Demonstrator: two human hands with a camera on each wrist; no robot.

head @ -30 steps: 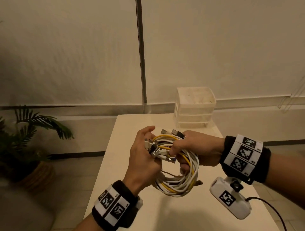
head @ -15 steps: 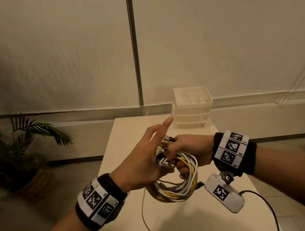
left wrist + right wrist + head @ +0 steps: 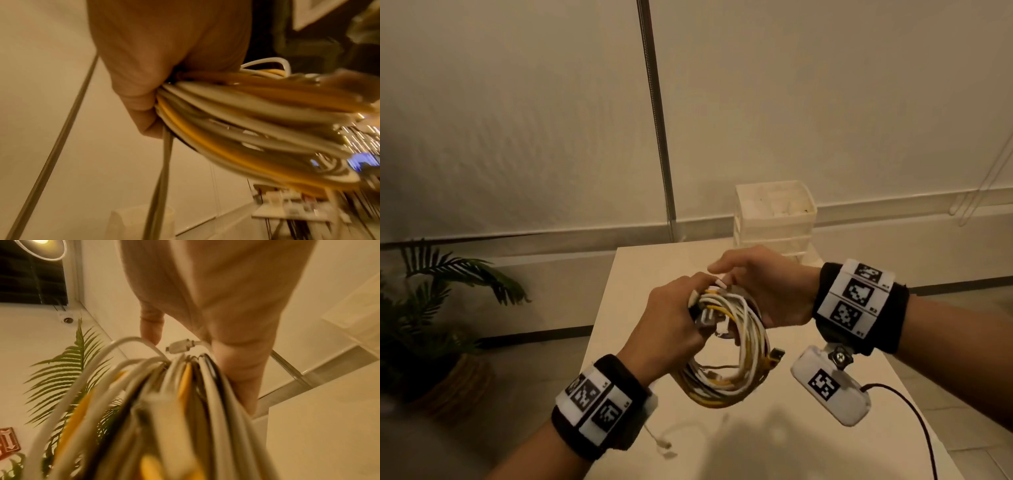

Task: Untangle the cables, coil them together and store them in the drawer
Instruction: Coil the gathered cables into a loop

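Note:
A coil of white and yellow cables (image 3: 729,370) hangs in the air over the white table (image 3: 774,452). My left hand (image 3: 674,325) grips the coil's top from the left, with its fingers curled round the bundle (image 3: 236,129) and over the plugs. My right hand (image 3: 767,287) sits against the coil's top right; its thumb points left above the plugs and its fingers look hooked through the loop beside the cables (image 3: 185,386). A loose USB plug (image 3: 777,354) sticks out on the right. The drawer unit (image 3: 774,219) stands at the table's far edge, its drawers closed.
A thin cable end (image 3: 664,445) lies on the table below my left wrist. The right wrist camera (image 3: 828,387) hangs under my right wrist, trailing a dark lead. A potted palm (image 3: 448,291) stands on the floor to the left. A wall runs behind the table.
My left hand, which had its fingers stretched out half a second ago, has closed on the coil's top. My right hand's thumb has lifted off the bundle.

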